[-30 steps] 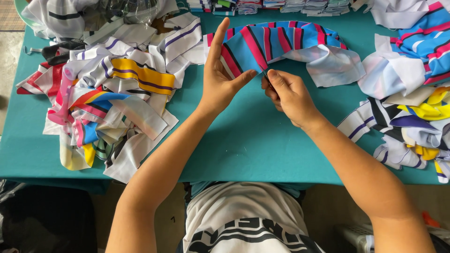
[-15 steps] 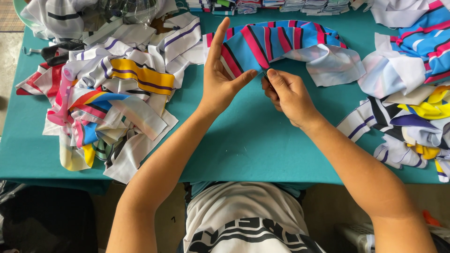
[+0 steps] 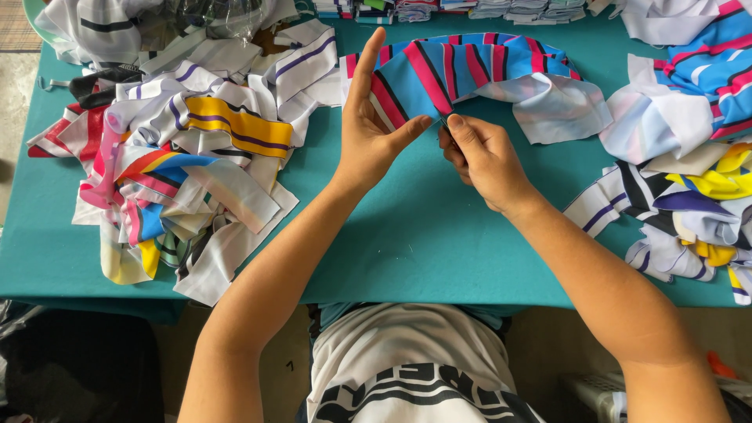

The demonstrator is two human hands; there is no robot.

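A: The striped fabric strip (image 3: 462, 70), blue with pink, black and white bars, arches over the far middle of the teal table (image 3: 407, 235). Who has it?

B: Both hands. The left hand (image 3: 376, 129) pinches its near edge between thumb and palm side, with the fingers pointing straight up along the cloth. The right hand (image 3: 482, 157) is closed just beside it, fingertips bunched on the same edge where the thumbs almost meet.

A: So the hands are together?

B: Close together, nearly touching at the thumbs, both clamped on the strip. Whether something small sits in the right fingers, I cannot tell.

A: And round about?

B: A heap of striped fabric pieces (image 3: 172, 157) lies to the left, white, yellow, red and purple. Another pile of cloth pieces (image 3: 689, 180) lies to the right. Folded stacks (image 3: 470, 9) line the far edge. The white end of the strip (image 3: 556, 110) trails down toward the right.
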